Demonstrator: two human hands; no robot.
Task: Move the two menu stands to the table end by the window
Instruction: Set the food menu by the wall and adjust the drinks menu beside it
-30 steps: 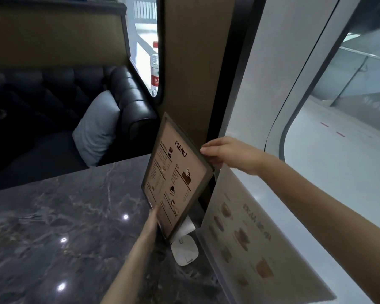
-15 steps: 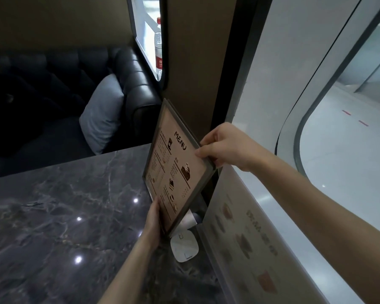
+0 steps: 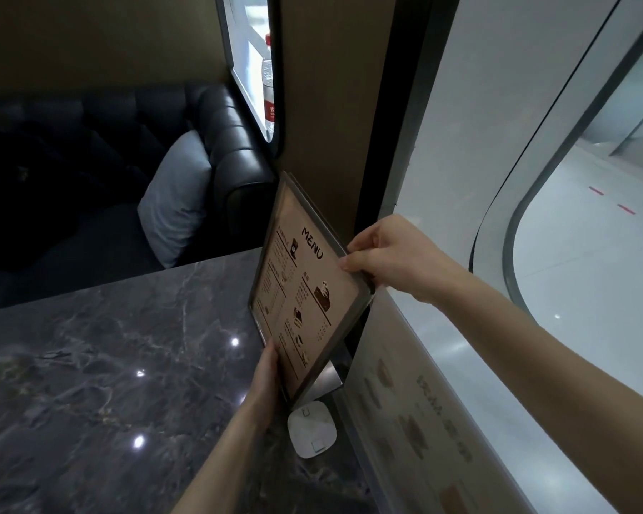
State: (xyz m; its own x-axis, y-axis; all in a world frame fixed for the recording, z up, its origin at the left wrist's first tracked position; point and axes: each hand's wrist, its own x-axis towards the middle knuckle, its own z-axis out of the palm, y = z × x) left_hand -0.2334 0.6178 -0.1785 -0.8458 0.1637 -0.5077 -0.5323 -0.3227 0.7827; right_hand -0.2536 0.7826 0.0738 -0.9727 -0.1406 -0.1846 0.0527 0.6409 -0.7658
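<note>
Two hands grip the framed menu stand (image 3: 305, 291), which I see tilted at the table's window end, its printed face toward me. My right hand (image 3: 390, 259) pinches the upper right edge, thumb on the front and fingers wrapped behind; half a second ago it sat in much the same spot, while a second ago the fingers only lay flat over that edge. My left hand (image 3: 266, 376) holds the lower left edge, fingers hidden behind the frame, and has crept slightly up it. The stand's lower corner sits above a white square puck (image 3: 312, 428) on the marble table (image 3: 90, 365). Just right of it, the second menu stand (image 3: 416, 413), clear and pale, leans along the window-side edge, unmoved. Beyond the table's far edge are a black sofa (image 3: 219, 135) and grey cushion (image 3: 175, 202).
</note>
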